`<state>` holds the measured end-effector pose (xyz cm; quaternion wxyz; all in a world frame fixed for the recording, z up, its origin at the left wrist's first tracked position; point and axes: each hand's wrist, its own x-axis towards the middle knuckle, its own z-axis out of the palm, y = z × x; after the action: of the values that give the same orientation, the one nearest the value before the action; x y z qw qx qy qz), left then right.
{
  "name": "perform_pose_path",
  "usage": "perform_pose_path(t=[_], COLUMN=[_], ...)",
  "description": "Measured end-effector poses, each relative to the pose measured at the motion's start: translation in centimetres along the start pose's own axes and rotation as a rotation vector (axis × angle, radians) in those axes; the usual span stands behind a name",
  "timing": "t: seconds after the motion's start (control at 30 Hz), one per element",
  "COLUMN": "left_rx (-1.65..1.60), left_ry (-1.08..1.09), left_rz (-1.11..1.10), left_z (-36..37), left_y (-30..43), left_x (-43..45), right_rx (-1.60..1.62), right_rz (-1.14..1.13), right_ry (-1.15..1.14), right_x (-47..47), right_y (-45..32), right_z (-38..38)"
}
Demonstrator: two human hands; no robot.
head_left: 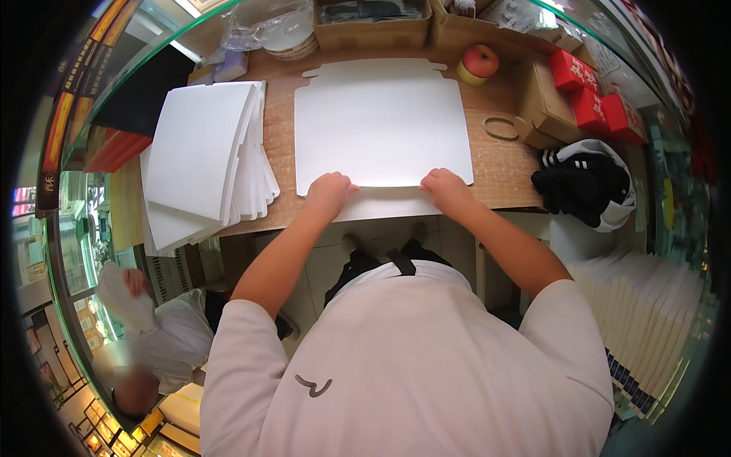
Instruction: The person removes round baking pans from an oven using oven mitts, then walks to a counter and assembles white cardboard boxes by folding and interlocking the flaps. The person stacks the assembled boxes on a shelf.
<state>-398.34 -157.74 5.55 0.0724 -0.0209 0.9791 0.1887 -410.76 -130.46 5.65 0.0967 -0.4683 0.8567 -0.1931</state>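
A large white die-cut cardboard sheet (382,125) lies flat on the wooden table (497,183), with small tabs at its far corners. Its near flap (388,204) is bent along a crease and hangs over the table's front edge. My left hand (331,194) grips the crease near its left end, thumb pointing inward. At the right end, my right hand (448,191) grips the same edge in the same way. The fingertips of both hands are partly hidden by the knuckles.
To the left lies a fanned stack of white cardboard sheets (200,148). Cardboard boxes (371,37) line the back, near an apple (480,61), a tape roll (501,129) and red boxes (588,108). A black-and-white cloth (588,183) lies right. Another person (165,337) is at left.
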Motion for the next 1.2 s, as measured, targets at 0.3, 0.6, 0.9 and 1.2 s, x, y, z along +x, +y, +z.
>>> perform_pose_path(t=[0.3,0.6,0.9,1.2], left_rx=[0.083,-0.062,-0.137,0.019], left_ry=[-0.075,0.220,0.318,0.322], left_rz=[0.063,-0.085,-0.372,0.167], left_z=[2.1,2.7,2.2,2.7], left_y=[4.2,1.6,0.1,5.7], left_x=[2.8,1.1,-0.2,2.0], right_rx=[-0.151,-0.049,0.555,1.221], right_rz=[0.291,0.157,0.672,0.827], right_ry=[-0.231,0.257,0.558,0.642], right_x=[5.3,3.4,1.6,0.1], right_y=[-1.0,-2.1,2.1,6.9], right_z=[-2.4,4.2,3.9,-2.6])
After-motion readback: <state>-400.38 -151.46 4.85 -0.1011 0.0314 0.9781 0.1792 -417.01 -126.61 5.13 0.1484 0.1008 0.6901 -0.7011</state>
